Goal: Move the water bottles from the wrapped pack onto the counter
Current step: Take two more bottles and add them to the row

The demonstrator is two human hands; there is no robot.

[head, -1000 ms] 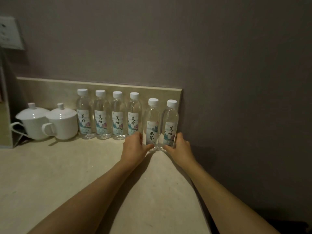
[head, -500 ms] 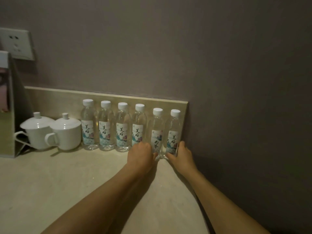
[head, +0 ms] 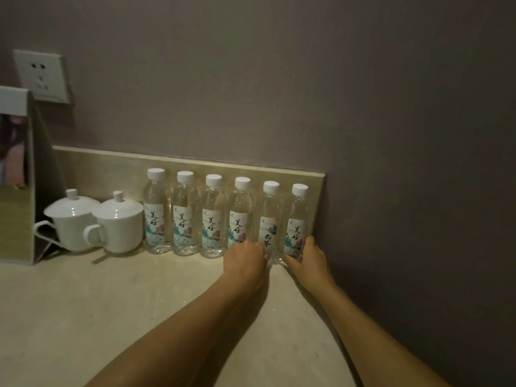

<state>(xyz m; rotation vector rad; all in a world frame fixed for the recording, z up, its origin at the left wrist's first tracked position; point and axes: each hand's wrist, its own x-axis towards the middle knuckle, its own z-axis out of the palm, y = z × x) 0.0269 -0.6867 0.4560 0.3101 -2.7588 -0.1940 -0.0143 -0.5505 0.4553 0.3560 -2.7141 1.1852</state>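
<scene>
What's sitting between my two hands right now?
In the head view, the fifth bottle from the left stands between the left hand and right hand, on the counter. The end bottle stands just behind the right hand.

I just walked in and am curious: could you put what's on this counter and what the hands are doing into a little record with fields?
bottles: six water bottles upright in a row along the backsplash
lids: all white caps on
left hand: at the base of the fifth bottle
right hand: round the base of the last bottle
cups: two white lidded cups left of the row
surface: counter
wall: socket
</scene>
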